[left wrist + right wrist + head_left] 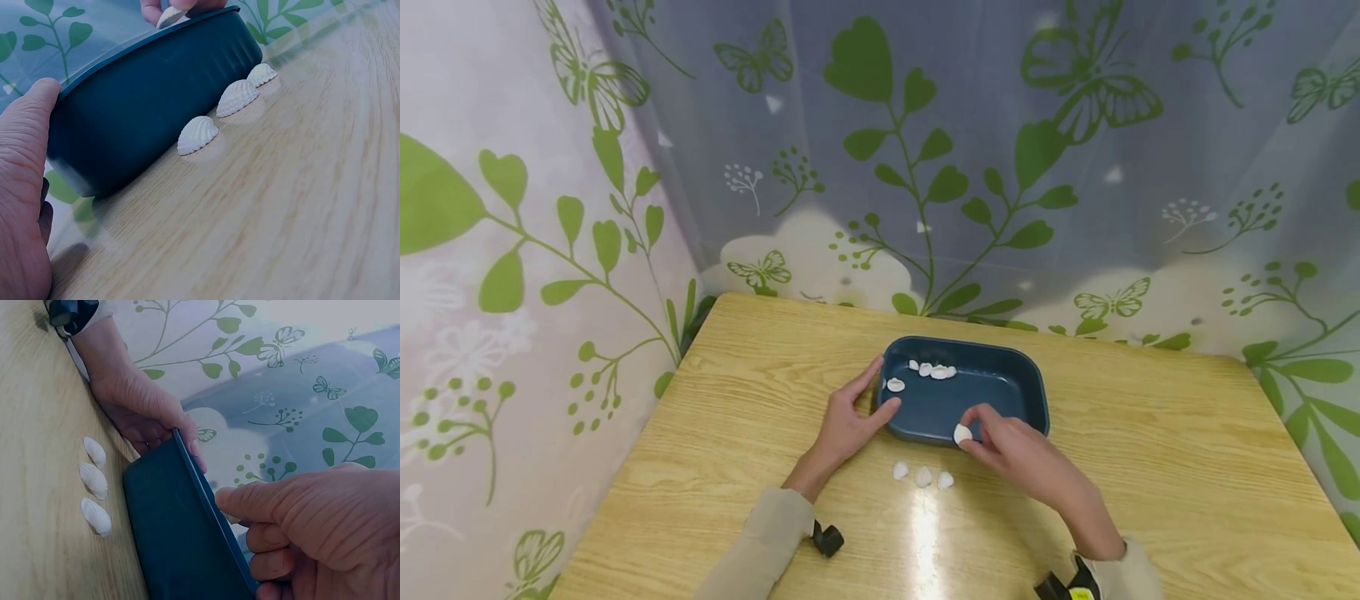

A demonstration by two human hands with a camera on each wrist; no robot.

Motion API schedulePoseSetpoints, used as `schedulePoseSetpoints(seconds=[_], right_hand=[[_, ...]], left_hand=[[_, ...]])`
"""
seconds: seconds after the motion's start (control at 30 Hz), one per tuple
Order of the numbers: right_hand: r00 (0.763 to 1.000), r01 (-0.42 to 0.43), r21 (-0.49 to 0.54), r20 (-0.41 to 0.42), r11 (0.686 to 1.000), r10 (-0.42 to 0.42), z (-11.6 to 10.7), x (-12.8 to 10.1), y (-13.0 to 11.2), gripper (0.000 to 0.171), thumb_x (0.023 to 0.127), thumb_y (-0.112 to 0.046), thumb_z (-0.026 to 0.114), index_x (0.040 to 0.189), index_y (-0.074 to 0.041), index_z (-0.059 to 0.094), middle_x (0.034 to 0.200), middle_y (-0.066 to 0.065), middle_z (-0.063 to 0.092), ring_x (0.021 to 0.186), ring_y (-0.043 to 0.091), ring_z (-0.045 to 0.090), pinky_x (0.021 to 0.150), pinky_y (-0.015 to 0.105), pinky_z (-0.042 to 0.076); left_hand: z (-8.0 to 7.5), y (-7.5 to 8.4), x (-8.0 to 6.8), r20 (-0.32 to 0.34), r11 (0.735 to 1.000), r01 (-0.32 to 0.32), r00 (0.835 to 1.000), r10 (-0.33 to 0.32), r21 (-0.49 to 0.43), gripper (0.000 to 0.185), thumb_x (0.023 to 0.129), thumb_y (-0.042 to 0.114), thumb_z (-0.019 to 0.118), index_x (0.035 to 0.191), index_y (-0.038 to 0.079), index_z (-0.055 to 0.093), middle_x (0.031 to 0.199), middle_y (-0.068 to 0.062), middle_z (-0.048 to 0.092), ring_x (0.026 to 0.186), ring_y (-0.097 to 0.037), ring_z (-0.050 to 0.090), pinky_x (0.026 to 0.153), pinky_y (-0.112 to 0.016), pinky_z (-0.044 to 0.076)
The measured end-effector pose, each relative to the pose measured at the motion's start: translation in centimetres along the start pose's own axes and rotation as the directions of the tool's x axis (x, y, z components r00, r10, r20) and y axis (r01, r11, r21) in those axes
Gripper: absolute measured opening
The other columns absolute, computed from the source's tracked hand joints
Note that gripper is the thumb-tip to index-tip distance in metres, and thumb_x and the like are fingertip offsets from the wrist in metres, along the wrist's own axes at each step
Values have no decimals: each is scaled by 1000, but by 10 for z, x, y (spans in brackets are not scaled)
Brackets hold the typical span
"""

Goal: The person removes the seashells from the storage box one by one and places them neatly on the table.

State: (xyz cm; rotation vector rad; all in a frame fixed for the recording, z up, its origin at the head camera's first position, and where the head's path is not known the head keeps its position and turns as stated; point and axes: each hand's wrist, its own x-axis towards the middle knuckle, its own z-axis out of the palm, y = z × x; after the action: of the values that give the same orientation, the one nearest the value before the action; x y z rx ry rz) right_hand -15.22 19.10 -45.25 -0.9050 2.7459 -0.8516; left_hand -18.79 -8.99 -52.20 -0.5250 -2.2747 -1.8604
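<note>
A dark blue rectangular tray point(1033, 379) stands on the wooden table. My left hand point(844, 427) holds its left end, the thumb at the front corner of the rim and the fingers along the side wall. Over the front rim, my right hand point(1018, 454) pinches a white seashell point(962, 434) between thumb and forefinger; in the right wrist view the fingers mostly hide it. Inside the tray several white seashells point(938, 372) sit along the back wall, and a single seashell point(896, 385) lies near the left wall.
Three ribbed white seashells point(238, 98) lie in a row on the table point(760, 367), just in front of the tray. Patterned curtains point(970, 167) with green leaves and butterflies hang behind the table and at its left.
</note>
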Motion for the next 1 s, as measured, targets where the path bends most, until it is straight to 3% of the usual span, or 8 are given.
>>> schedulePoseSetpoints(seconds=[0.43, 1.0], right_hand=[[1000, 14, -16, -7, 1000, -14, 10, -19, -9, 21, 101, -16, 71, 117, -11, 58, 68, -16, 38, 55, -5, 32, 50, 17, 33], [1000, 10, -44, -3, 999, -11, 29, -34, 3, 20, 99, -14, 74, 113, -11, 60, 68, -16, 36, 57, -4, 32, 51, 17, 34]], left_hand=[[0, 2, 0, 0, 1000, -8, 1000, 8, 0, 67, 95, 9, 76, 155, -2, 47, 158, -18, 47, 149, -30, 42, 123, -47, 35], [-3, 4, 0, 18, 1000, -10, 1000, 10, 2, 67, 96, 10, 76, 155, -2, 45, 159, -19, 46, 149, -31, 41, 123, -45, 35]])
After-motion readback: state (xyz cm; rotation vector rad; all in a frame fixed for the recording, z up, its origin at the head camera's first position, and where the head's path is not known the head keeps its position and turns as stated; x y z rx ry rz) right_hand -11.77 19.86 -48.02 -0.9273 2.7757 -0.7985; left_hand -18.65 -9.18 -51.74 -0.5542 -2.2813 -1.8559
